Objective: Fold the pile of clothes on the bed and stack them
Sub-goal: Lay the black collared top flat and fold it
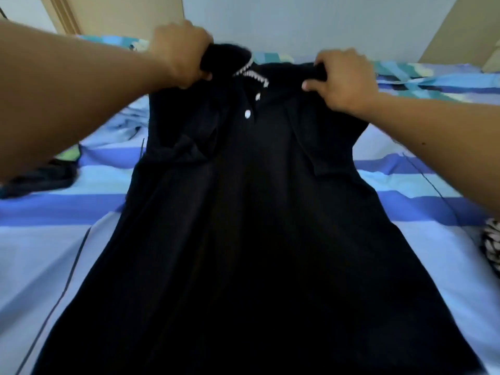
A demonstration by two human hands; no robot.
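the left hand [180, 54] and right hand [341, 79] each clench a shoulder of a black dress [243, 226], white trim at its collar, held up with its skirt spread over the blue striped bed [54, 239]. a dark garment [38, 182] lies at left.

Striped bed [48, 239] bears black dress [257, 253]

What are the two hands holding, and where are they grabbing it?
The left hand and the right hand each grip the black garment at one of its shoulders.
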